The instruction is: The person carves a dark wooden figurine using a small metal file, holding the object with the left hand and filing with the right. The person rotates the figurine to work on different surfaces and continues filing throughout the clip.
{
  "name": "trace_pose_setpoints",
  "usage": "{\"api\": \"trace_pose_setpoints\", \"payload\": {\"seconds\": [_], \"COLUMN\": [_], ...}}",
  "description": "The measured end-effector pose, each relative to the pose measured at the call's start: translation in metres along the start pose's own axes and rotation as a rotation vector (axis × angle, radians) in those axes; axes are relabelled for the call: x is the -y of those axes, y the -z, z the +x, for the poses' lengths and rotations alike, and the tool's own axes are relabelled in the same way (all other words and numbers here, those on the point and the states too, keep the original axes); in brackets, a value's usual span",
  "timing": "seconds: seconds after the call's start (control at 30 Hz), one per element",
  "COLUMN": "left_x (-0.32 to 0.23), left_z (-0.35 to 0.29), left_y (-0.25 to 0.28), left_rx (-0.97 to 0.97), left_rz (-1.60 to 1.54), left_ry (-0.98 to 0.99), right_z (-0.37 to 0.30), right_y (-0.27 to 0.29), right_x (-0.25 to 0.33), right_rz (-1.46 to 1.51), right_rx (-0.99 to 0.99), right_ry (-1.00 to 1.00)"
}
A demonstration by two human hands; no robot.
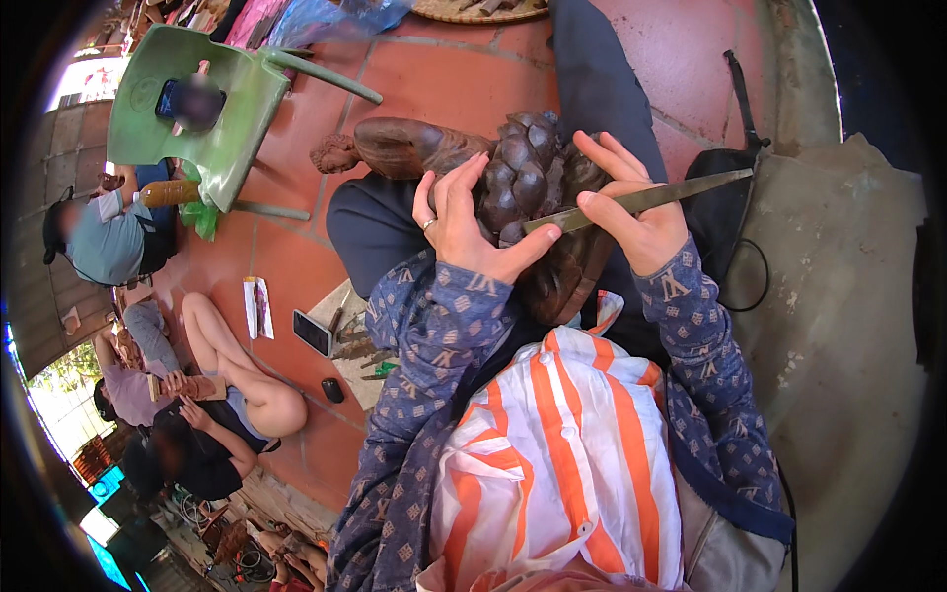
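A dark brown wood carving (518, 173) with rounded, scale-like lobes lies across my lap, and a slimmer carved part (409, 148) reaches out to the left. My left hand (464, 219), a ring on one finger, is closed over the carving's near left side. Its thumb presses near one end of a flat metal file (681, 190). My right hand (636, 212) grips the file between thumb and fingers, its fingertips close to the carving's far right side. The file slants across the carving's surface, its other end pointing right.
Left of my knees, a board (360, 370) bears several small tools, beside a phone (314, 333) and a black mouse-like object (332, 391). A green plastic chair (202, 109) stands on the tiled floor. Other people (222, 395) sit at far left; a black bag (715, 202) lies at right.
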State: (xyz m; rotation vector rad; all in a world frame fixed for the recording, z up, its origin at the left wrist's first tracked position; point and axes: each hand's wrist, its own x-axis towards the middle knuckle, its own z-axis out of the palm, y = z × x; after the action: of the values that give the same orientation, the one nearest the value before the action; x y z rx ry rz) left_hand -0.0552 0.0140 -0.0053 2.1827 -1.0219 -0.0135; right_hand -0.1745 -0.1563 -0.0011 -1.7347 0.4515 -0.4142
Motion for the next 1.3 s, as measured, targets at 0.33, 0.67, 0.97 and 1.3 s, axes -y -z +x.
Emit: {"api": "trace_pose_setpoints", "payload": {"seconds": [0.33,0.67,0.97,1.3], "left_x": [0.0,0.0,-0.001,-0.004], "left_z": [0.002,0.0,0.001,0.002], "left_y": [-0.006,-0.003,-0.01,-0.008], "left_rx": [-0.049,-0.05,-0.101,-0.086], "left_rz": [-0.017,-0.023,0.025,0.028], "left_ry": [-0.029,-0.04,-0.026,-0.018], "right_z": [0.004,0.005,0.007,0.008], "right_y": [-0.004,-0.004,-0.002,-0.004], "right_x": [0.002,0.004,0.001,0.001], "right_rz": [-0.026,-0.007,0.046,0.013], "right_rx": [-0.004,-0.002,0.017,0.02], "right_ry": [-0.01,-0.047,-0.058,-0.032]}}
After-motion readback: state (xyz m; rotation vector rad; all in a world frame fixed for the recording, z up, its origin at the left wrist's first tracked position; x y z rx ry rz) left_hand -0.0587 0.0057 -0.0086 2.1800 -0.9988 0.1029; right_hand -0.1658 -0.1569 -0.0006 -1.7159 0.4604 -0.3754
